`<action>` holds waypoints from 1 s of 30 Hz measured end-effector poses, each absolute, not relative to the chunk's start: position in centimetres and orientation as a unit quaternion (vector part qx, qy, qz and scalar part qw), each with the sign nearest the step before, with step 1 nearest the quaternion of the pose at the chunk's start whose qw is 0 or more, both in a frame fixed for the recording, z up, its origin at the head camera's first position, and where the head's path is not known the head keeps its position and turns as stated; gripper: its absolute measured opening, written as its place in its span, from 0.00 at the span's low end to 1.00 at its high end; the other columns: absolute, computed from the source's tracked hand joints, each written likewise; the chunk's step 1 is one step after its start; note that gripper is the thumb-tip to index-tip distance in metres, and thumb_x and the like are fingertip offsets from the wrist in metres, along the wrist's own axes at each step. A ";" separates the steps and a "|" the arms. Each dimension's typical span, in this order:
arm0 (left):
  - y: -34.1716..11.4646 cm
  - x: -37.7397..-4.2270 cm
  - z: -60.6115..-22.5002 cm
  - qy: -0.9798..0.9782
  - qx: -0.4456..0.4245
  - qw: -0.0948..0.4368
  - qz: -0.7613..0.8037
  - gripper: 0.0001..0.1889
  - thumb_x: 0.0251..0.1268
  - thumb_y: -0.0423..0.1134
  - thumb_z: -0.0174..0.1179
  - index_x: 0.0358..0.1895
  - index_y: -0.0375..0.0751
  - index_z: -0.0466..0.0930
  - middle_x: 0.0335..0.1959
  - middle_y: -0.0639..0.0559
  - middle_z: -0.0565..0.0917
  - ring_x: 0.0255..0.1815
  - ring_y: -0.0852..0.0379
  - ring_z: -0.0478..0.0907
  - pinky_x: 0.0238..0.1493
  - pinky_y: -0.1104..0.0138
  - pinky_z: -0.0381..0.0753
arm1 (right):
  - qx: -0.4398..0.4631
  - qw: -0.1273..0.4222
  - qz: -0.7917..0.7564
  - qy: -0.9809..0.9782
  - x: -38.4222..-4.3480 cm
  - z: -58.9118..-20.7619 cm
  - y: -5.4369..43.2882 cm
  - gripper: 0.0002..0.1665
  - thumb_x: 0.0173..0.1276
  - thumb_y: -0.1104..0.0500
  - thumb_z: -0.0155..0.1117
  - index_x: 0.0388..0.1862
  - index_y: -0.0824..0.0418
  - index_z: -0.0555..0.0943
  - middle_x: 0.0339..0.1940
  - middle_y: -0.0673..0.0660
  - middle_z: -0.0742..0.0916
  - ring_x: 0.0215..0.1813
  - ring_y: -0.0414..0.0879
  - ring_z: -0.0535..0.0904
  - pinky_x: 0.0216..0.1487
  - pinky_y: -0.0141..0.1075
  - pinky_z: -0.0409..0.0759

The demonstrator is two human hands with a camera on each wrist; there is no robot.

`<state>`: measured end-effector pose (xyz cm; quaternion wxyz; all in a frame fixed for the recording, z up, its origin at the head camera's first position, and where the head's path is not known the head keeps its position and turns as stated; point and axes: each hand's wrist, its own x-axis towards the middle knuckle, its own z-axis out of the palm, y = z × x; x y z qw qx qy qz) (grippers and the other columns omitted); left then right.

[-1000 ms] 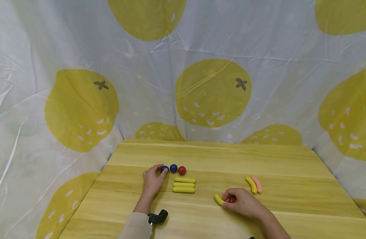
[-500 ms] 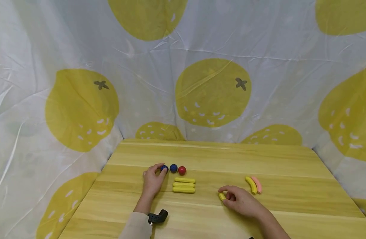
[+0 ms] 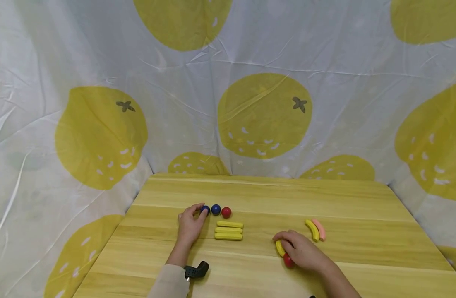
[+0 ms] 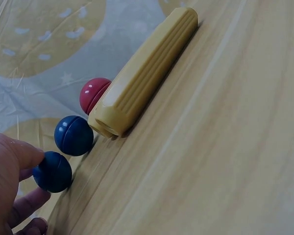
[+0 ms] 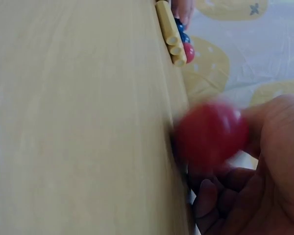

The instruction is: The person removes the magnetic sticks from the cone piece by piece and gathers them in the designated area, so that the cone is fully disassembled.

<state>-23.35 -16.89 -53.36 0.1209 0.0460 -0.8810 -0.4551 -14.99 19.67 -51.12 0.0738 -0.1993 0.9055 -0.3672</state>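
Observation:
My left hand (image 3: 190, 227) pinches a dark blue ball (image 4: 52, 172) between thumb and fingers, at the left end of a row. Beside that ball sit another blue ball (image 3: 216, 210) and a red ball (image 3: 226, 212). My right hand (image 3: 301, 251) has its index finger and thumb around a curved yellow stick (image 3: 279, 248); the right wrist view hides this stick. A second red ball (image 3: 289, 261) lies at the near end of the stick, by the thumb, and is blurred in the right wrist view.
Several straight, ridged yellow sticks (image 3: 229, 236) lie parallel in front of the ball row. Farther right, a curved yellow stick (image 3: 312, 230) and a curved pink stick (image 3: 319, 229) lie side by side. A lemon-print cloth (image 3: 265, 116) hangs behind the wooden table (image 3: 183, 188).
The curved yellow stick has shifted slightly right and turned steeper under my right hand. The red ball beside it has come into view toward the table's near side. My left hand stays put.

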 end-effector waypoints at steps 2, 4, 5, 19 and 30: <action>-16.9 -23.3 -53.4 -0.880 0.049 0.120 -0.456 0.17 0.71 0.44 0.65 0.59 0.44 0.85 0.57 0.41 0.86 0.58 0.41 0.72 0.56 0.51 0.70 | -0.190 0.075 -0.362 0.909 -15.0 -51.0 19.6 0.16 0.80 0.61 0.52 0.54 0.48 0.85 0.50 0.46 0.86 0.50 0.42 0.78 0.51 0.36 0.77; -16.8 -23.4 -53.4 -0.880 0.051 0.119 -0.457 0.17 0.71 0.44 0.64 0.59 0.45 0.85 0.57 0.42 0.86 0.58 0.41 0.72 0.56 0.51 0.70 | -0.182 0.083 -0.364 0.910 -15.0 -50.9 19.6 0.16 0.79 0.63 0.53 0.54 0.49 0.85 0.48 0.46 0.86 0.45 0.40 0.78 0.47 0.34 0.76; -16.8 -23.4 -53.4 -0.880 0.053 0.119 -0.457 0.17 0.71 0.44 0.64 0.59 0.45 0.85 0.57 0.42 0.86 0.58 0.41 0.72 0.56 0.50 0.71 | -0.177 0.088 -0.366 0.909 -15.0 -50.9 19.5 0.16 0.78 0.63 0.54 0.54 0.49 0.85 0.45 0.46 0.86 0.41 0.38 0.76 0.44 0.32 0.75; -16.7 -23.2 -53.2 -0.878 0.056 0.121 -0.459 0.16 0.72 0.43 0.64 0.59 0.45 0.85 0.57 0.42 0.86 0.58 0.41 0.73 0.57 0.50 0.71 | -0.157 0.085 -0.370 0.912 -14.6 -50.5 19.8 0.18 0.72 0.59 0.67 0.58 0.60 0.83 0.26 0.45 0.80 0.25 0.33 0.70 0.27 0.29 0.70; -16.8 -23.2 -52.9 -0.861 0.059 0.137 -0.485 0.17 0.72 0.42 0.63 0.60 0.42 0.84 0.59 0.40 0.84 0.58 0.40 0.74 0.59 0.49 0.72 | -0.118 0.039 -0.302 0.945 -14.3 -49.7 19.6 0.08 0.61 0.50 0.77 0.31 0.49 0.86 0.17 0.42 0.77 0.20 0.33 0.66 0.23 0.28 0.65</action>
